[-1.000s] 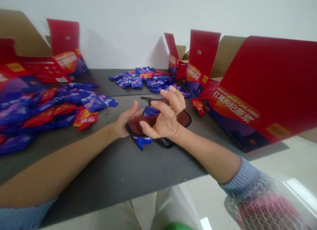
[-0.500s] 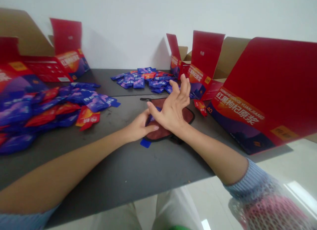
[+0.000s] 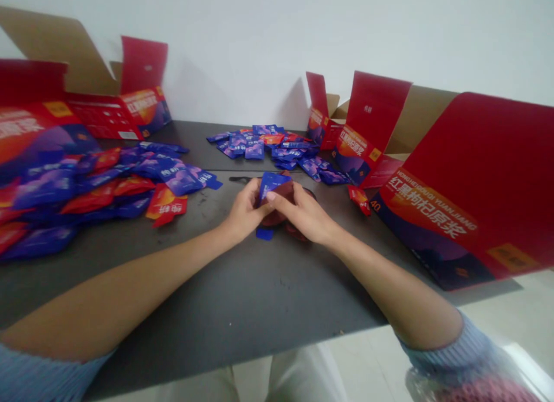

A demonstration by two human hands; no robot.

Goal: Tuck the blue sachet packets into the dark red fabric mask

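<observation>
Grey table (image 3: 199, 298), marked; wall (image 3: 242, 56) behind, floor (image 3: 519, 315) below; left hand (image 3: 246, 211), right hand (image 3: 314, 217) over it, fingers clamped on cloth (image 3: 284, 190).

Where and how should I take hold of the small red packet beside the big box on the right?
Probably pinch the red packet by its left edge with the right hand, once free, from above and the left: it lies small and low, and the big box stands close on its right, crowding that side.

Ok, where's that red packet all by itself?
In the head view, the red packet lies on the table, at right, between the right hand and the big red box.
</observation>
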